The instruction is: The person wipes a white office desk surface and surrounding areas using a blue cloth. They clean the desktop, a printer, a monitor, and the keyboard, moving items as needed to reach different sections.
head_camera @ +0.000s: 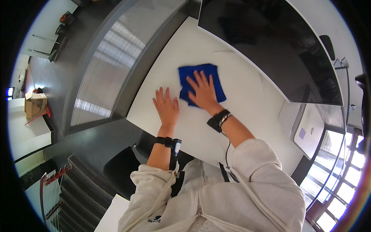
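Observation:
A blue cloth (185,76) lies spread on the white desk (191,133), its edges uneven. My right hand (204,91) rests palm down on the cloth, fingers spread, not gripping it. To the left of the cloth, my left hand (166,108) lies flat on the bare desk surface with its fingers apart and nothing held. Both wrists wear black straps with small devices, and a cable runs from the right one.
A large black screen (269,52) borders the desk at the upper right. A ribbed translucent partition (110,58) stands along the left edge. At the right is a silver HP device (309,130). Black chairs (123,171) stand below the desk edge.

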